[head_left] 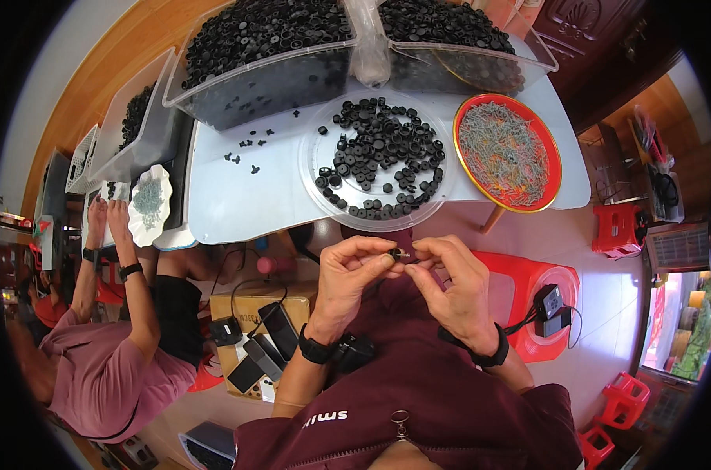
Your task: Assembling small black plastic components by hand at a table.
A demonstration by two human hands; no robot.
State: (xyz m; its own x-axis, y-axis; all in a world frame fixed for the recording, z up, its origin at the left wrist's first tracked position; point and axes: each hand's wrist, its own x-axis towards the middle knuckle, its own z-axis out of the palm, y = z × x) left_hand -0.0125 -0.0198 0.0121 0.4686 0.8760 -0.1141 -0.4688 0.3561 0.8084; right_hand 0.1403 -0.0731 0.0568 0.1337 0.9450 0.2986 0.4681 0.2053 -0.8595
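Just in front of the table's near edge, my left hand (pixel 346 276) pinches a small black plastic part (pixel 394 254) between thumb and fingertips. Close against it, my right hand (pixel 459 288) has thumb and finger pressed together. A short, thin, shiny metal piece shows between the two hands; its exact kind is too small to make out. Beyond my hands, a round clear tray (pixel 312 184) holds many round black plastic parts (pixel 379 145). To its right, a red dish with a gold rim (pixel 557 178) is full of thin grey metal pins or screws (pixel 504 153).
Large clear bins (pixel 253 59) of black parts stand at the back. Loose black pieces (pixel 255 168) lie on the white table (pixel 238 207). At left, a co-worker's hands (pixel 108 215) work beside a white scalloped dish (pixel 161 227). Red stool (pixel 559 274) and cardboard box (pixel 293 307) flank me.
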